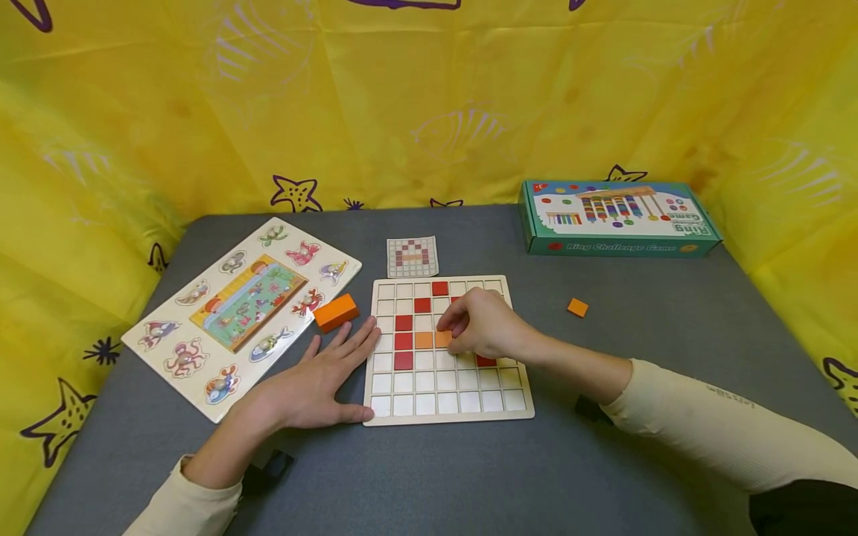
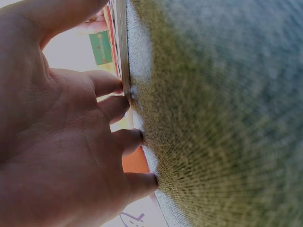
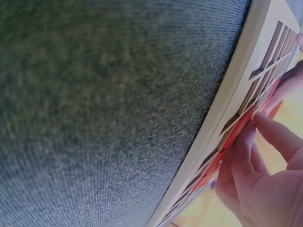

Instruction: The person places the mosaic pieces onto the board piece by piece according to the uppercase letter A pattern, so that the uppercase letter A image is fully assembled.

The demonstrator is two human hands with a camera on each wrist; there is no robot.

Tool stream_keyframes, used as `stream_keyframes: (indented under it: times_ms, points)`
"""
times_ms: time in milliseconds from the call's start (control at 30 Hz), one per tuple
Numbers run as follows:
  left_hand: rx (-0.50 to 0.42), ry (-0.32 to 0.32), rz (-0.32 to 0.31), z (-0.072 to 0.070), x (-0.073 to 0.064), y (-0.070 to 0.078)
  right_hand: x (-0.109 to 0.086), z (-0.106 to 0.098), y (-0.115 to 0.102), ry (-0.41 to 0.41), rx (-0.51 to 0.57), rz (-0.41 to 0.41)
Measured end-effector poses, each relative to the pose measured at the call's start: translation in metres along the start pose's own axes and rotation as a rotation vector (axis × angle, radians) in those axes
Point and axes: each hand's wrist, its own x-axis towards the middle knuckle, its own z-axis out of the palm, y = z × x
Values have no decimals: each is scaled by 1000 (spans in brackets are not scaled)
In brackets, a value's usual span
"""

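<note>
A wooden grid board (image 1: 449,421) with white cells lies at the middle of the table, with red tiles (image 1: 404,323) and an orange tile (image 1: 424,340) in some cells. My right hand (image 1: 492,327) reaches over it from the right, thumb and fingertips pinching a second orange tile (image 1: 442,339) beside the first. In the right wrist view, the right fingertips (image 3: 255,116) are right down at the grid. My left hand (image 1: 315,383) lies flat with spread fingers, its thumb and fingertips at the board's left edge. The right hand covers several cells.
Behind the board lies a small pattern card (image 1: 412,257). An orange block (image 1: 337,313) sits beyond the left fingers, by a sea-animal peg puzzle (image 1: 201,313). To the right is a loose orange tile (image 1: 578,307); a green game box (image 1: 620,219) stands at the back right.
</note>
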Motion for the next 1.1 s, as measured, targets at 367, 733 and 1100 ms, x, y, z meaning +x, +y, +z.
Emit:
stream_keyframes:
  times_ms: [367, 733, 1100]
  points:
    - [0, 2, 2, 0, 0, 0, -1, 0, 1, 3, 19, 2]
    - [-4, 7, 10, 0, 0, 0, -4, -9, 8, 38, 27, -40]
    - [-6, 10, 12, 1, -1, 0, -16, -27, 26, 109, 45, -39]
